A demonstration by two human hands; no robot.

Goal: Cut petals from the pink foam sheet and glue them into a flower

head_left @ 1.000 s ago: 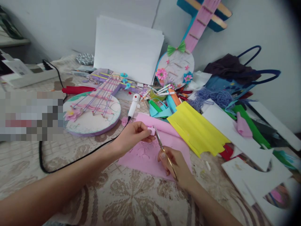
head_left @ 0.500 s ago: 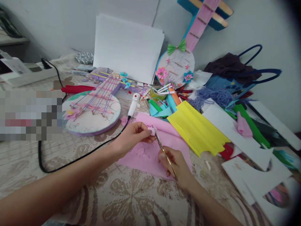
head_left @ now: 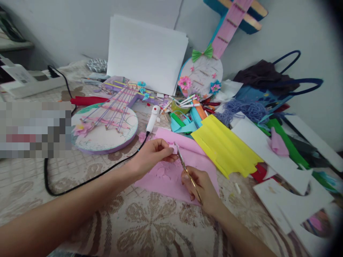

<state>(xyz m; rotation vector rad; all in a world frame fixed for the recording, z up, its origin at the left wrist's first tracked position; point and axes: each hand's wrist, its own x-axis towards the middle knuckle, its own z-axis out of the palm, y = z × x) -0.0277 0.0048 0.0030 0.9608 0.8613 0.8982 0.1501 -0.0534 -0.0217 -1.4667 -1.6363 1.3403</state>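
My left hand (head_left: 157,153) pinches a small piece of pink paper (head_left: 174,148) between thumb and fingers. Wrapped round the handles of a pair of gold-handled scissors (head_left: 191,181) is my right hand (head_left: 199,184). The scissor blades point up and away, their tips at the edge of the small piece. Beneath both hands lies a sheet of pink crepe paper (head_left: 198,165), its far end rolled, with several cut pink scraps (head_left: 163,170) on it. A white glue gun (head_left: 152,119) stands just beyond my left hand.
A round-bodied handmade string instrument (head_left: 107,134) lies on the left, and a second one (head_left: 202,76) leans on the wall. Yellow crepe paper (head_left: 227,146), purple yarn (head_left: 245,112) and cut white card (head_left: 278,200) cover the right. A black cord (head_left: 88,184) loops across the tablecloth.
Both hands keep nearly the same position, with the scissors still at the small pink piece. The whole view has shifted very slightly.
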